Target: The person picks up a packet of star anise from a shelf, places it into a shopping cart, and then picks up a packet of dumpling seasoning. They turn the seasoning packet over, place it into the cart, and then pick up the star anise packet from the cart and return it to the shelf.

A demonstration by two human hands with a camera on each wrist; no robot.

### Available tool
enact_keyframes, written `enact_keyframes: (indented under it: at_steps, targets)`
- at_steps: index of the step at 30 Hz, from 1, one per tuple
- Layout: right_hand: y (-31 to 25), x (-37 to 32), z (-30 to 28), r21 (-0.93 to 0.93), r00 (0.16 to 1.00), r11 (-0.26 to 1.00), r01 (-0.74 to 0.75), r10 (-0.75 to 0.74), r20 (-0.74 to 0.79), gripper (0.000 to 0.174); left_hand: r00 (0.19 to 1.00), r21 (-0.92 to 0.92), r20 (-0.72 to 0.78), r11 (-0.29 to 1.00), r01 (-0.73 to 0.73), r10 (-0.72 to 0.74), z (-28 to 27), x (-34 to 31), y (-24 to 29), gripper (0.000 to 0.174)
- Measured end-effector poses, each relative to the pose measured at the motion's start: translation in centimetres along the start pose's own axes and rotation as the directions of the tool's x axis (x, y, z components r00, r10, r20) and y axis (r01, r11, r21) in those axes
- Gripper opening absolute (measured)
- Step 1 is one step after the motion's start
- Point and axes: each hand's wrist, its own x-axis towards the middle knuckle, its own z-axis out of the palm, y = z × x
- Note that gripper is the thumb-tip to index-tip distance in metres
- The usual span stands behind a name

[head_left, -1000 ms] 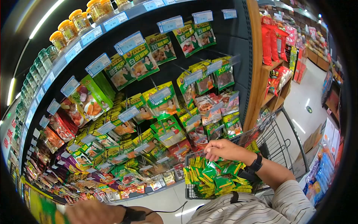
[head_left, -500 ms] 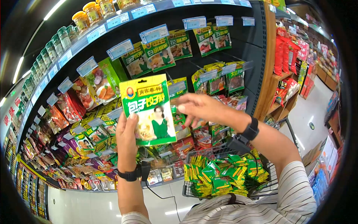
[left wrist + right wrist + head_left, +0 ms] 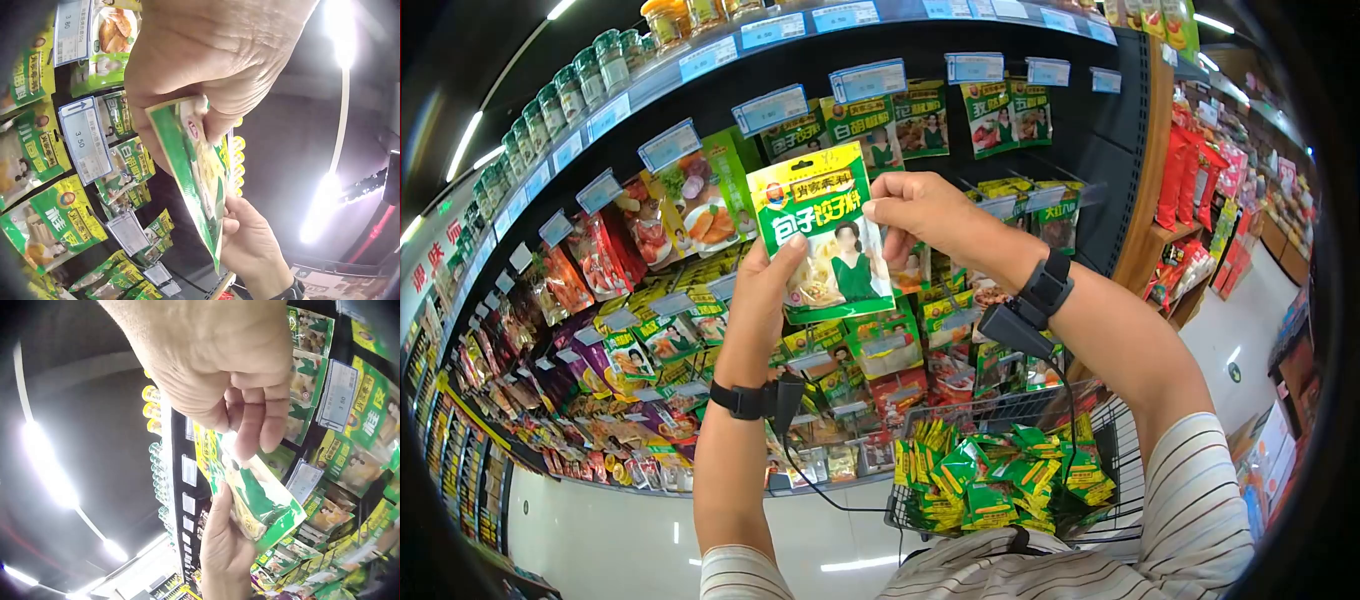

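Note:
A green and yellow seasoning packet (image 3: 828,240) is held upright in front of the shelf, its printed front toward the head camera. The left hand (image 3: 766,285) grips its left edge, thumb across the front. At the upper right edge, the right hand (image 3: 920,215) pinches the packet between thumb and curled fingers. In the left wrist view the packet (image 3: 190,169) is seen nearly edge-on under the left hand (image 3: 212,62). The right wrist view shows the right hand (image 3: 219,369) over the packet's (image 3: 262,494) upper part.
Rows of hanging packets (image 3: 885,345) and price tags fill the dark shelf, with jars (image 3: 590,75) along its top. A shopping cart basket (image 3: 1130,440) piled with small green and yellow packets (image 3: 1000,475) stands below the right arm. Cables hang from both wrists.
The left hand came up from the lower left with the packet, which then moved up and right. The right hand rose from above the cart and took hold of the packet's right edge.

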Motion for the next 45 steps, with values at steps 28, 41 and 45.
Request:
enact_keyframes:
  at_steps: [28,41,45]
  targets:
    - [-3.7,9.1,0.1,0.222,0.988,0.963,0.156,-0.153,-0.031,0.067,0.995,-0.021,-0.095,0.999,-0.026,0.024,-4.5,2.1,0.9,0.037]
    - [-5.9,8.8,0.6,0.257,0.957,0.922,0.29,-0.271,-0.107,0.051,0.994,0.03,-0.078,0.997,-0.072,0.074,-4.7,3.8,1.3,0.032]
    - [-6.7,8.7,0.1,0.175,0.947,0.931,0.321,-0.311,-0.084,0.054,0.992,0.051,-0.089,0.995,-0.09,0.094,-4.5,5.4,1.4,0.031]
